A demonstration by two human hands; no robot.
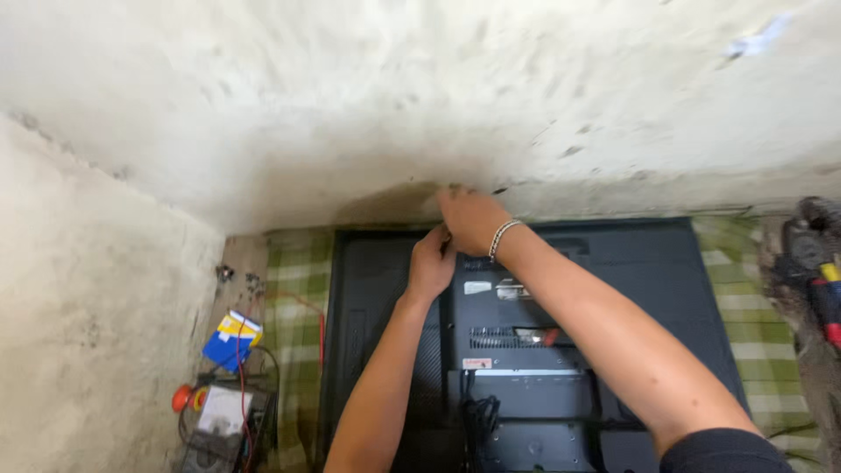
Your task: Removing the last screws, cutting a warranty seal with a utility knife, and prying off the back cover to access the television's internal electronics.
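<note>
A flat black television (648,289) lies face down on a green checked cloth (298,289), its back panel up. Both my arms reach over it to its far edge by the wall. My left hand (431,261) has its fingers curled at the top of the raised back cover. My right hand (471,217), with a beaded bracelet on the wrist, rests just above and touches the left one, fingers bent at the same spot. What the fingers pinch is hidden. A bundle of black cable (480,412) sits on the lower back panel.
A rough whitish wall (438,96) rises right behind the television and along the left side. At the lower left lie a blue and yellow box (232,340), a meter-like device (223,412) with red wires and an orange knob. Tools with coloured handles (823,289) lie at the right edge.
</note>
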